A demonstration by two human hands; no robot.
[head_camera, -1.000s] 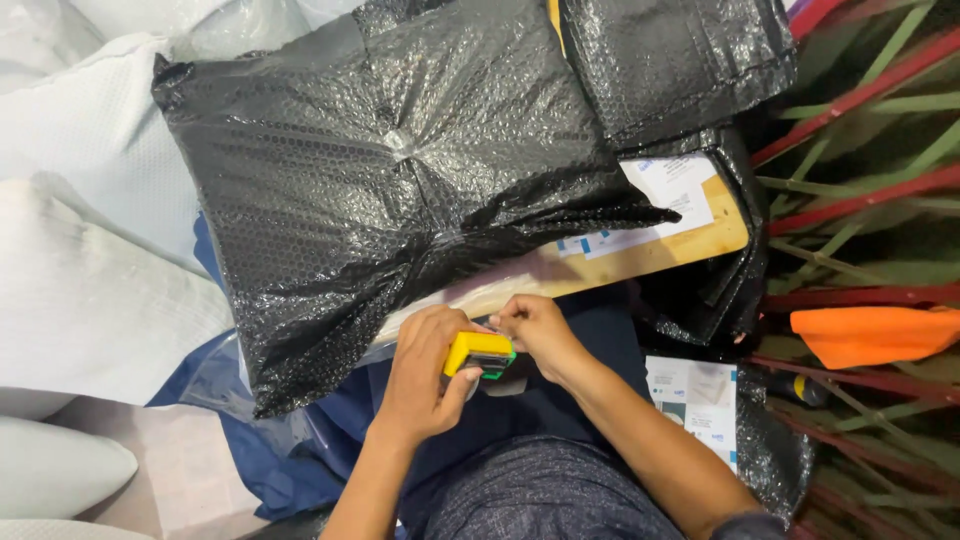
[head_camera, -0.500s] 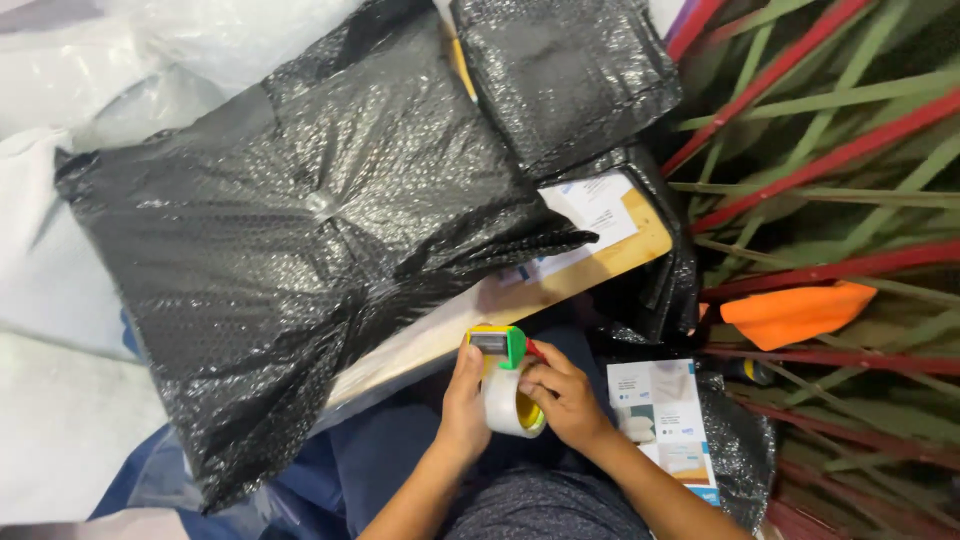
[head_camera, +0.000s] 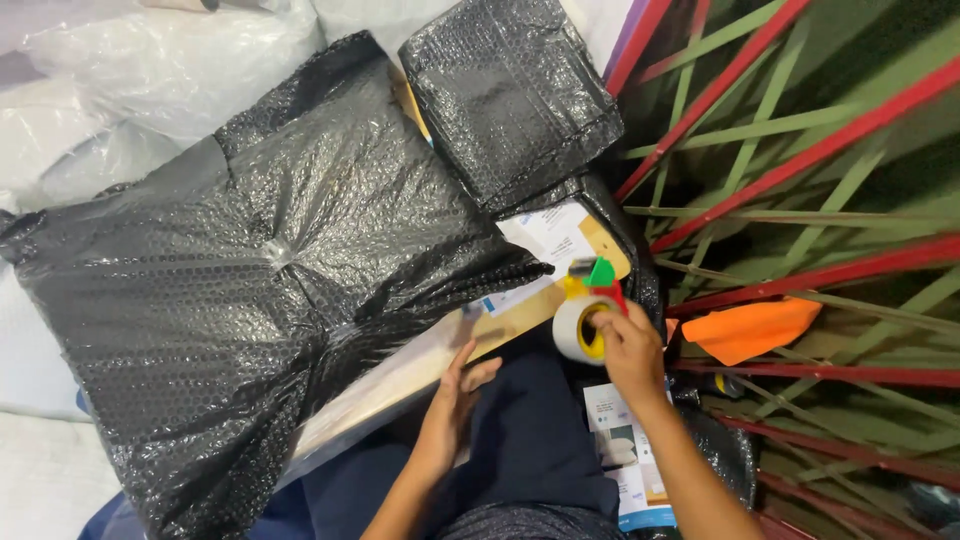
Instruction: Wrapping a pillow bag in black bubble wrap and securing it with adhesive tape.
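- The big parcel wrapped in black bubble wrap (head_camera: 260, 290) hides most of the wooden board (head_camera: 500, 325) it lies on; only the board's near edge and right corner show.
- A white paper label (head_camera: 548, 235) on that corner is half tucked under the wrap, and the print on it is too small to make out.
- My right hand (head_camera: 628, 345) is closed around the tape dispenser (head_camera: 585, 315); its grip is hidden under my fingers, while the roll and green guard show.
- My left hand (head_camera: 455, 395) is open, fingers loosely spread, touching the board's near edge.
- The dispenser sits just off the board's right corner, close to red and green slats (head_camera: 800, 160); an orange cloth (head_camera: 750, 328) lies beside it.
- Half a second ago both hands held the dispenser together at the board's edge; now my left has let go and my right has carried it rightward.
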